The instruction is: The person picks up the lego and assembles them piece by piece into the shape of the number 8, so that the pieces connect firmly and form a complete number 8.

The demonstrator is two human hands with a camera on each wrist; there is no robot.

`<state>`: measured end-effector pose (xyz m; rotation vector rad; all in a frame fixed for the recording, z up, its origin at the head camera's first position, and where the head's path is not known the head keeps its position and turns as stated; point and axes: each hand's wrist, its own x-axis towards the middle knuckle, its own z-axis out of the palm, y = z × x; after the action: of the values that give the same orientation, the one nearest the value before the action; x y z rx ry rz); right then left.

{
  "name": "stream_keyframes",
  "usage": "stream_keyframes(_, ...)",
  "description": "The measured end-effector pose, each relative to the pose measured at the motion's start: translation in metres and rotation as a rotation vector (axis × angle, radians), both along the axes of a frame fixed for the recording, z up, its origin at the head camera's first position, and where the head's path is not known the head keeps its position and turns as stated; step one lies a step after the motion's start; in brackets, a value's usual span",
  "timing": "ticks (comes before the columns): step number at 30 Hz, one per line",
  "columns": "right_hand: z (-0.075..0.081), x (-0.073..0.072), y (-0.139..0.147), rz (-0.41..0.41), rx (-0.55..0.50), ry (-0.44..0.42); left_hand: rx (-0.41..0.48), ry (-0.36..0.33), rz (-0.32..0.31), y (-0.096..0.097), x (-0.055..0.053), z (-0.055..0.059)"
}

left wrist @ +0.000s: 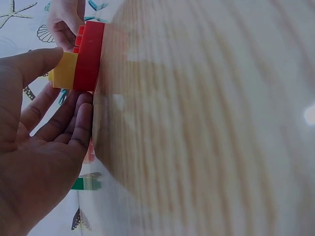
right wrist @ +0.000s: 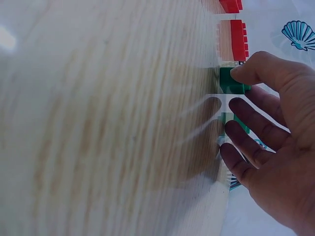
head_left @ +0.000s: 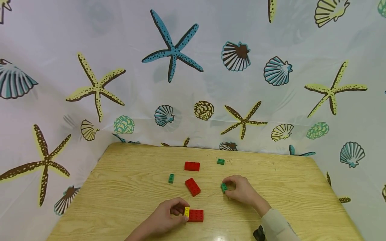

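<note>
My left hand (head_left: 169,214) pinches a small yellow building brick (head_left: 187,212) between thumb and fingers. The yellow brick sits on the left end of a longer red brick (head_left: 197,216) near the front of the table. In the left wrist view, the thumb lies against one side of the yellow brick (left wrist: 65,71), with the red brick (left wrist: 89,56) under it. Farther right, my right hand (head_left: 242,190) pinches a small green brick (head_left: 223,187) at the tabletop. In the right wrist view, thumb and index finger grip the green brick (right wrist: 232,81), the other fingers spread beside it.
Behind the hands lie a tilted red brick (head_left: 192,186), another red brick (head_left: 192,166), a green brick (head_left: 171,178) and a farther green brick (head_left: 220,161). The wooden table (head_left: 126,180) meets a shell-and-starfish cloth (head_left: 193,83). A dark object (head_left: 259,233) shows by the right sleeve.
</note>
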<state>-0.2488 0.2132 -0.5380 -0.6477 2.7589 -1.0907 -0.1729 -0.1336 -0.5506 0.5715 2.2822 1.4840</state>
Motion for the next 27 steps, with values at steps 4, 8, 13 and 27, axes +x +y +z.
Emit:
stream_keyframes(4,-0.0003,-0.0007,-0.0006,-0.006,0.002,-0.016,0.005,-0.007,-0.002,0.0001,0.0002,-0.0011)
stream_keyframes(8,0.0001,-0.0012,-0.0020,-0.022,-0.004,-0.033,0.004,-0.003,-0.002,0.0001,0.0001,-0.0008)
stream_keyframes(13,0.0016,-0.0012,-0.0035,-0.033,-0.008,-0.040,0.010,-0.014,-0.001,-0.0001,-0.0002,-0.0005)
stream_keyframes(27,0.0025,0.0037,-0.0092,-0.036,-0.022,-0.065,0.004,-0.010,-0.004,-0.0005,-0.0011,-0.0011)
